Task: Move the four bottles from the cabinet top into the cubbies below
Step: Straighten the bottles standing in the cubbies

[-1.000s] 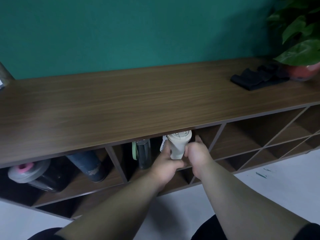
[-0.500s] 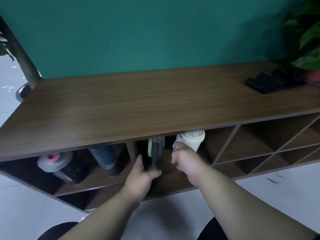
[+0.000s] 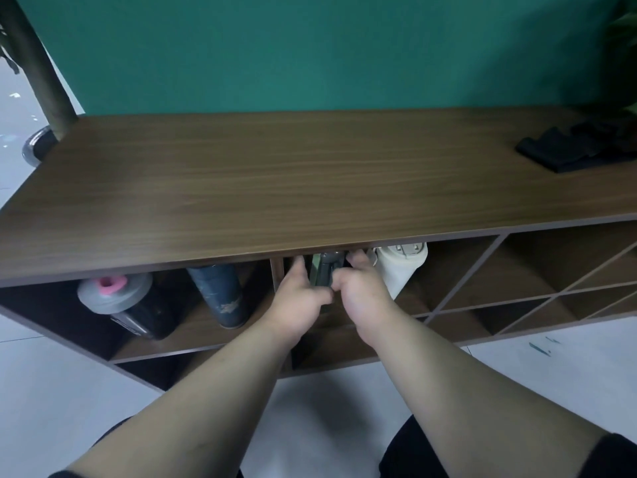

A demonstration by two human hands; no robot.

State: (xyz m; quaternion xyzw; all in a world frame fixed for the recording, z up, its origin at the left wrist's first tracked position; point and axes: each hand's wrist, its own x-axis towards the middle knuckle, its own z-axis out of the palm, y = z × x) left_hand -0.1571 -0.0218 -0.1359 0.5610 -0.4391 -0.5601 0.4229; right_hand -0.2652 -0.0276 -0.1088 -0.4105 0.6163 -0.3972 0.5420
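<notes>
While both hand [image 3: 298,298] [image 3: 362,293] grip dark bottle [image 3: 325,270]

Teal wall [image 3: 310,46] behind; pale tiled floor [image 3: 41,391]; dark pole [image 3: 38,63] far left; plant leaves [image 3: 625,25] far right.

Cabinet top [image 3: 310,181]: wood-grain laminate, brown, smooth, low satin sheen. Cubby dividers [image 3: 462,274] same finish, thin edges.

Bottles in the cubbies:
- grey-lidded bottle [image 3: 117,298]: matt grey plastic-looking lid, pink spout, glossy black body
- blue bottle [image 3: 217,291]: dark matt coat, scuffed and chipped near its base
- dark bottle [image 3: 325,270]: dark grey, dull sheen, metal or plastic unclear, pale green strap
- white bottle [image 3: 396,267]: off-white, smooth, matt

Black cloth [image 3: 565,150] at the top's right edge: soft, matt, creased. Wall [image 3: 310,53]: flat matt green paint. Floor [image 3: 69,384]: pale, smooth, slight gloss.
</notes>
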